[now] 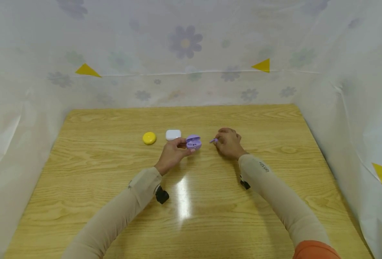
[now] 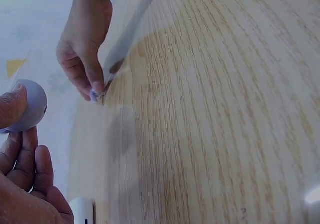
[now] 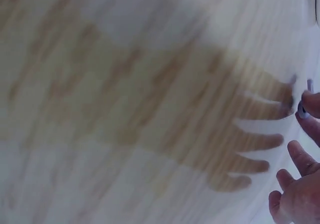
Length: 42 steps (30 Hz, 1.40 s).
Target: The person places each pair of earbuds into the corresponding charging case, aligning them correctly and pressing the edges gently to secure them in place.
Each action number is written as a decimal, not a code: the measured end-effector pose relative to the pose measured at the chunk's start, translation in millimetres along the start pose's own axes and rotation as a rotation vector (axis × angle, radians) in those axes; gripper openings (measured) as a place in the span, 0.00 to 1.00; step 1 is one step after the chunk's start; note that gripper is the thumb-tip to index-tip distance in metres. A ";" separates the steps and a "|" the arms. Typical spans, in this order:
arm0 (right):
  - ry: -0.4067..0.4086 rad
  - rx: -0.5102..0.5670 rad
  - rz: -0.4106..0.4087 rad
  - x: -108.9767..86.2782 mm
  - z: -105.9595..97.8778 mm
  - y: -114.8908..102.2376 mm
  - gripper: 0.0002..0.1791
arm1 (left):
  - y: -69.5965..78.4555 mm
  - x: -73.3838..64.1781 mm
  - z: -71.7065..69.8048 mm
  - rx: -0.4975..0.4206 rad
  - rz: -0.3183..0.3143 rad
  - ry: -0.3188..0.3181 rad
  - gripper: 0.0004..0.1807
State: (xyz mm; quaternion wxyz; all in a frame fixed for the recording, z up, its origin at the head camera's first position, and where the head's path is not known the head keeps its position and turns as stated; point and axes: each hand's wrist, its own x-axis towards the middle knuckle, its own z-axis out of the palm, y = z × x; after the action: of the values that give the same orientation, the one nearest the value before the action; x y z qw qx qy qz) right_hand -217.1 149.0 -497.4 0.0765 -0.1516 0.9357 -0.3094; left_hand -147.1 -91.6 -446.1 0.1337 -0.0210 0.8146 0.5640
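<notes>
A purple earbud case [image 1: 194, 145] with its lid up is gripped by my left hand [image 1: 174, 154], thumb on one side and fingers on the other. In the left wrist view the rounded shell of the case [image 2: 34, 105] shows between thumb and fingers. My right hand [image 1: 229, 144] pinches a small purple earbud [image 1: 213, 140] by thumb and forefinger, a short way right of the case. The right wrist view catches that earbud [image 3: 302, 108] at the fingertips, with the other fingers spread apart.
Just behind my left hand lies a white earbud case [image 1: 173, 135]. A round yellow case [image 1: 149, 138] sits further left. All are on a glossy wooden table [image 1: 191, 230], enclosed by pale flowered sheeting [image 1: 191, 90] at the back and sides.
</notes>
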 end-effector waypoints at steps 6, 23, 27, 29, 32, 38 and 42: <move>0.079 -0.067 -0.141 0.3 -11.0 -14.7 0.12 | -0.4 1.8 1.1 -0.023 0.001 0.000 0.21; 0.296 -0.108 -0.475 -7.5 -43.9 -76.2 0.08 | 2.0 3.0 1.1 -0.026 0.003 -0.004 0.21; 0.310 -0.167 -0.537 -10.3 -44.7 -80.1 0.08 | 1.5 3.3 1.2 -0.025 0.008 -0.005 0.21; 0.322 -0.195 -0.566 -11.4 -44.4 -81.1 0.08 | 1.6 3.1 1.2 -0.027 0.009 -0.008 0.21; 0.339 -0.227 -0.608 -13.0 -44.2 -82.7 0.08 | 2.4 2.2 1.1 -0.030 0.009 -0.009 0.20; 0.344 -0.254 -0.687 -15.3 -44.2 -85.3 0.08 | 3.4 1.4 0.7 -0.020 0.030 -0.005 0.20; 0.353 -0.262 -0.729 -16.7 -44.9 -87.5 0.08 | 3.2 2.0 0.6 -0.012 0.034 -0.003 0.20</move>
State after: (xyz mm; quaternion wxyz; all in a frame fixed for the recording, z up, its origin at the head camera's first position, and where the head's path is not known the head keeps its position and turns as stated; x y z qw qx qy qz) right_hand -191.4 112.7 -408.1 -0.2192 -0.4255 0.8511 -0.2157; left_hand -149.5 -89.6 -443.9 0.1251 -0.0074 0.8112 0.5711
